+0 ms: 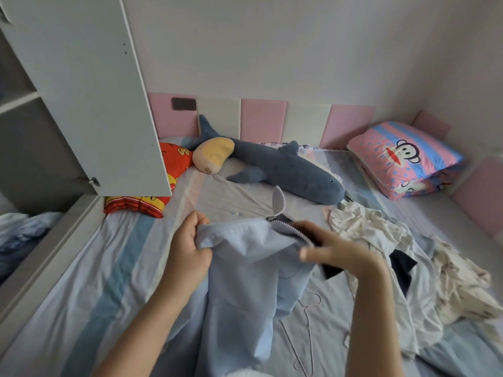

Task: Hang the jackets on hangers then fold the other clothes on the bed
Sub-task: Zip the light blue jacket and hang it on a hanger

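Head view looks down over the bed (109,281), where the light blue jacket (245,268) hangs between both hands, lifted off the striped sheet with its lower part trailing towards the person. The left hand (190,248) has its fingers curled tight round the collar edge on its side, a fold of cloth bunched in the fist. The right hand (337,248) sits just across from it on the open zip edge, thumb underneath and fingers over the top (it is blurred, so the exact grip is hard to read, but cloth is pinched in it). Between the two hands the zip slider (269,219) sits at the top of the front, and a loose end of collar sticks up above it. A dark lining shows inside the opening by the right fingers.

A thin wire hanger (306,308) lies flat on the sheet just beside the jacket, below the right forearm and apart from both hands. To the right of the right hand is a heap of cream clothes (375,235) with a navy piece (402,265) among them. Further up the bed lie a grey-blue shark plush (285,170), a yellow cushion (215,156) against its tail, a red cartoon pillow (174,161) and a folded pink-and-blue quilt (402,156) in the far corner. A white wardrobe door (89,91) stands open at the left.
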